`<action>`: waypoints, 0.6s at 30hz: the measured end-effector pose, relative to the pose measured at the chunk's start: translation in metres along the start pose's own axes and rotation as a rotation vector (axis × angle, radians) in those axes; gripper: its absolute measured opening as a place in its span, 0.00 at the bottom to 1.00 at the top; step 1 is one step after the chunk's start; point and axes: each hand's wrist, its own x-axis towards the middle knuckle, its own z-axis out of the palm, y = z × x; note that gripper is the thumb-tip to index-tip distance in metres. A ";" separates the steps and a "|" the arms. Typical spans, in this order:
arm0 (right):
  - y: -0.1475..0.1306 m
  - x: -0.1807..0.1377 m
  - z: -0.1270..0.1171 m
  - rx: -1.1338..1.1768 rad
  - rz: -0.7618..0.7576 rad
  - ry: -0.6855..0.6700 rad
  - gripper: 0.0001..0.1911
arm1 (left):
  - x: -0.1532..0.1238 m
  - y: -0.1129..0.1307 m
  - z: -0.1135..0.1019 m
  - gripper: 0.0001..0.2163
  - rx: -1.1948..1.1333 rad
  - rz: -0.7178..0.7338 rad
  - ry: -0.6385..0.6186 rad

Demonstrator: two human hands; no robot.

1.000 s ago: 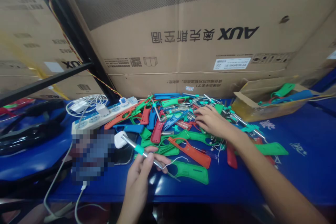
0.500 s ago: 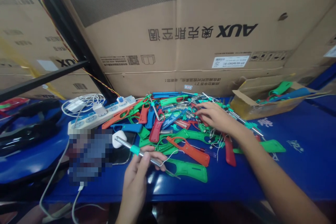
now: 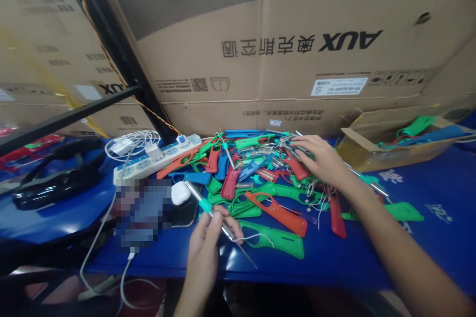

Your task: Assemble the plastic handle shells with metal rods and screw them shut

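My left hand (image 3: 211, 233) is closed around a metal lighter tube (image 3: 194, 193) with a teal collar. From the tube's lower end come a white wire (image 3: 260, 236) and a thin metal rod (image 3: 250, 259). Over the right part of the pile, my right hand (image 3: 320, 161) has its fingers stretched apart among metal tubes; contact with any piece is unclear. A red lighter handle (image 3: 296, 166) lies just below those fingers. Closer to me are an orange lighter handle (image 3: 278, 215) and a green lighter handle (image 3: 282, 242).
A power strip (image 3: 156, 158) with white cables lies left of the pile, near a white earbud case (image 3: 180, 192) and a blurred-out phone (image 3: 141, 213). An open cardboard box (image 3: 386, 156) with handles stands at right. Large AUX cartons (image 3: 260, 79) back the blue table (image 3: 334, 262).
The view has shifted, so the scene sits further right. My right hand's fingers have spread, and the red handle below them shows more. My left hand still holds the tube.
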 end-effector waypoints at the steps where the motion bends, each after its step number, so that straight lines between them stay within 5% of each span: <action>1: -0.001 0.000 0.001 0.004 0.010 -0.002 0.17 | -0.001 0.001 0.001 0.17 -0.004 -0.001 0.005; 18: 0.005 -0.011 0.023 0.022 0.044 -0.314 0.19 | -0.001 0.001 0.002 0.16 -0.043 0.010 0.031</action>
